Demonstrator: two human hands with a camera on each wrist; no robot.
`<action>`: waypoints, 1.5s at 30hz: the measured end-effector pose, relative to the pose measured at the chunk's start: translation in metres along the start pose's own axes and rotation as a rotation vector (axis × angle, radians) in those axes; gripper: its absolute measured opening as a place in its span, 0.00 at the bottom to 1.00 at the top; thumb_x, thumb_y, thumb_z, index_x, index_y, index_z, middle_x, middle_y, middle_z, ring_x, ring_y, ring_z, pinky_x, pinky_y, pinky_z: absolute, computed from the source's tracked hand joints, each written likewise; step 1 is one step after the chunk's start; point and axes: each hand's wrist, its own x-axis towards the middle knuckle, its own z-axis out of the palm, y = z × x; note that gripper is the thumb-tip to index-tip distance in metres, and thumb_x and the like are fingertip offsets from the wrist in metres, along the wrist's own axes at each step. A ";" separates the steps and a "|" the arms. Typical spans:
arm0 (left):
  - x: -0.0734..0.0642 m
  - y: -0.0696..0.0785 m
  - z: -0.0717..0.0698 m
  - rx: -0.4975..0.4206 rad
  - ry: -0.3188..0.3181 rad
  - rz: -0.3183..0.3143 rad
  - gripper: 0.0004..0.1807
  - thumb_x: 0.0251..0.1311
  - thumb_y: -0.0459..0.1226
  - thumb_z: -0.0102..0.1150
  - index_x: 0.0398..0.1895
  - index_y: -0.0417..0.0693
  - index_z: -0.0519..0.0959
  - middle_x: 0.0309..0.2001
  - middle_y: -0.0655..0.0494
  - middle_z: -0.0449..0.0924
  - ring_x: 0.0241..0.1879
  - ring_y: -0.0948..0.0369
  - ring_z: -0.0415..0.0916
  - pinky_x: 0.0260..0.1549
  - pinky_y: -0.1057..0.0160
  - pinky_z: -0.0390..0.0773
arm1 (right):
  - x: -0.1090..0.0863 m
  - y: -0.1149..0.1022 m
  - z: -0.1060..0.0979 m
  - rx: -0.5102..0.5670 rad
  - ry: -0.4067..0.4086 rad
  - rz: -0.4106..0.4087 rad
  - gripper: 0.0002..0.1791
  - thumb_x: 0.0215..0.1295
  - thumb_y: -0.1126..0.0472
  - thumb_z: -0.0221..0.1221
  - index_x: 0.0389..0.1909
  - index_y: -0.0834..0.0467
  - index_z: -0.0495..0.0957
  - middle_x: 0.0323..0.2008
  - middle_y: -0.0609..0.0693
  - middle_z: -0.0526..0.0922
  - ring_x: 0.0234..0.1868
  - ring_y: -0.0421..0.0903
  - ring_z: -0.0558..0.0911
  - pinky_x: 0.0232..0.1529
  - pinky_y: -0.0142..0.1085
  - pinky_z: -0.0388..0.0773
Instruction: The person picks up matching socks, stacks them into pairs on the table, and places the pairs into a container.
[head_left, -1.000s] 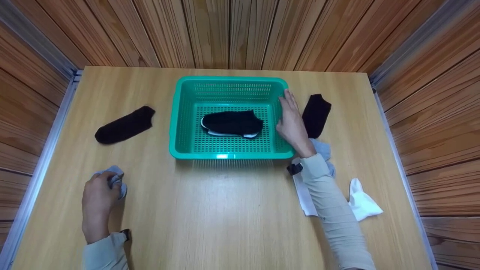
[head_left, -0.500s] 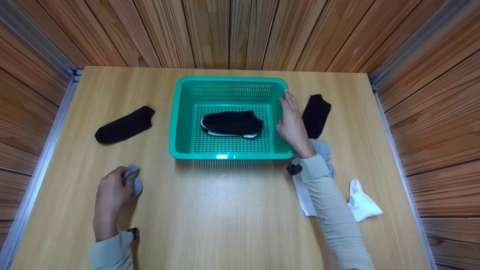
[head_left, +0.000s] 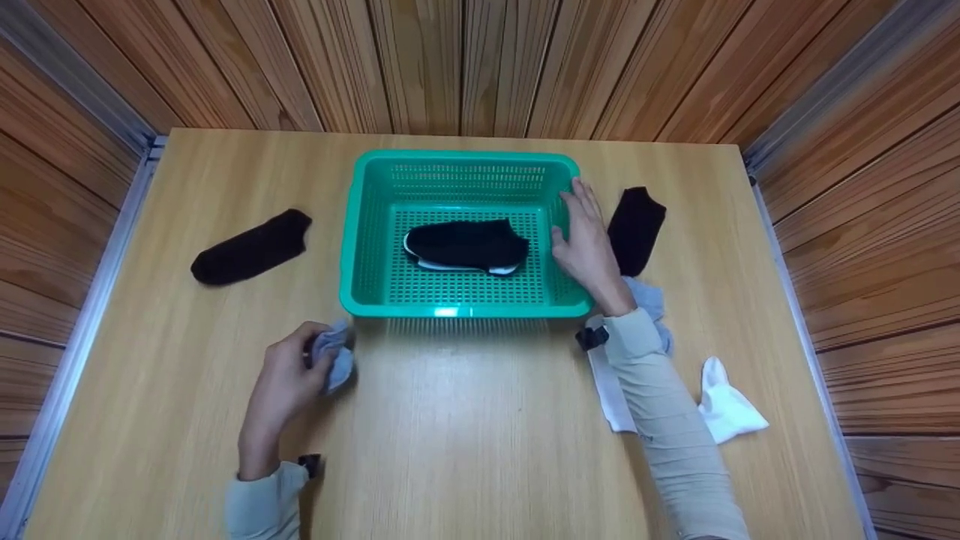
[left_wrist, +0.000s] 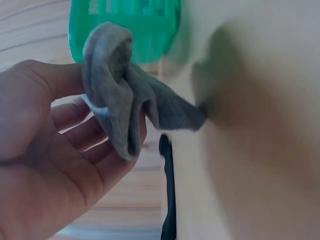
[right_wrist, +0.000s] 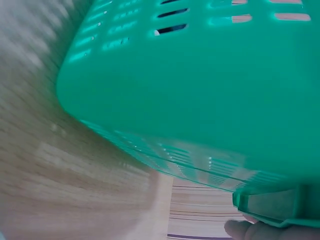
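A crumpled grey sock (head_left: 336, 358) is pinched between the thumb and fingers of my left hand (head_left: 289, 375), in front of the basket's near left corner. The left wrist view shows the sock (left_wrist: 117, 90) bunched, one end hanging toward the table. My right hand (head_left: 589, 244) holds the right rim of the green plastic basket (head_left: 405, 310), thumb on the inner side. Fingertips (right_wrist: 255, 231) show at the rim in the right wrist view. Inside the basket lies a black sock (head_left: 465, 244) on top of a white one (head_left: 501, 270).
One black sock (head_left: 251, 247) lies left of the basket, another black sock (head_left: 636, 232) right of it. Partly under the right forearm are a grey sock (head_left: 651, 300) and a white sock (head_left: 611, 397). A folded white sock (head_left: 727, 409) lies farther right. Wooden walls (head_left: 420, 67) enclose the table.
My left hand has carried the grey sock rightward, from the table's left side to near the basket. My right hand stays at the rim, its thumb slightly more spread.
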 end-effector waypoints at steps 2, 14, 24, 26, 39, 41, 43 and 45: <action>0.001 0.005 0.008 -0.035 -0.022 0.010 0.17 0.73 0.31 0.57 0.63 0.41 0.77 0.57 0.42 0.82 0.52 0.50 0.77 0.55 0.49 0.79 | -0.002 -0.001 -0.002 0.024 0.035 -0.003 0.31 0.75 0.65 0.57 0.76 0.65 0.64 0.85 0.59 0.51 0.87 0.60 0.46 0.85 0.56 0.49; -0.001 0.030 0.045 -0.246 -0.135 0.047 0.15 0.72 0.34 0.63 0.59 0.52 0.80 0.56 0.49 0.82 0.51 0.53 0.76 0.52 0.60 0.77 | -0.073 -0.045 -0.002 0.185 0.218 -0.109 0.21 0.73 0.65 0.62 0.64 0.65 0.77 0.76 0.62 0.69 0.79 0.59 0.63 0.79 0.57 0.61; -0.004 0.045 0.071 -0.441 -0.206 0.035 0.16 0.70 0.33 0.64 0.59 0.52 0.80 0.57 0.49 0.82 0.56 0.54 0.79 0.58 0.59 0.82 | -0.140 -0.056 0.021 0.622 0.195 -0.298 0.08 0.71 0.75 0.59 0.48 0.67 0.83 0.45 0.62 0.86 0.48 0.46 0.86 0.54 0.32 0.83; -0.005 0.047 0.077 -0.505 -0.223 0.037 0.16 0.70 0.32 0.64 0.59 0.48 0.80 0.58 0.48 0.82 0.58 0.53 0.81 0.59 0.61 0.83 | -0.149 -0.055 0.029 0.676 0.129 -0.269 0.08 0.72 0.75 0.59 0.48 0.69 0.82 0.42 0.63 0.86 0.44 0.46 0.87 0.52 0.32 0.83; -0.009 0.060 0.113 -0.689 -0.398 0.068 0.21 0.73 0.36 0.62 0.65 0.39 0.75 0.61 0.41 0.82 0.58 0.55 0.83 0.54 0.67 0.81 | -0.178 -0.052 0.078 0.652 -0.436 0.187 0.24 0.78 0.55 0.59 0.67 0.62 0.73 0.59 0.59 0.82 0.60 0.52 0.84 0.63 0.41 0.82; -0.007 0.058 0.114 -0.737 -0.399 0.015 0.22 0.76 0.38 0.58 0.68 0.39 0.73 0.63 0.42 0.81 0.58 0.58 0.81 0.55 0.68 0.80 | -0.178 -0.050 0.079 0.663 -0.400 0.197 0.19 0.76 0.58 0.61 0.61 0.63 0.76 0.52 0.59 0.83 0.51 0.47 0.85 0.53 0.34 0.83; -0.006 0.056 0.114 -0.793 -0.415 -0.050 0.25 0.80 0.43 0.52 0.72 0.39 0.70 0.62 0.45 0.80 0.56 0.60 0.80 0.53 0.68 0.80 | -0.176 -0.049 0.078 0.676 -0.365 0.205 0.16 0.75 0.60 0.62 0.57 0.65 0.78 0.49 0.59 0.83 0.43 0.41 0.84 0.43 0.30 0.81; -0.005 0.053 0.113 -0.835 -0.434 -0.098 0.28 0.83 0.48 0.46 0.75 0.39 0.67 0.58 0.48 0.80 0.52 0.61 0.80 0.49 0.67 0.81 | -0.174 -0.047 0.076 0.684 -0.344 0.217 0.16 0.73 0.62 0.63 0.55 0.67 0.77 0.47 0.59 0.83 0.38 0.39 0.83 0.37 0.28 0.79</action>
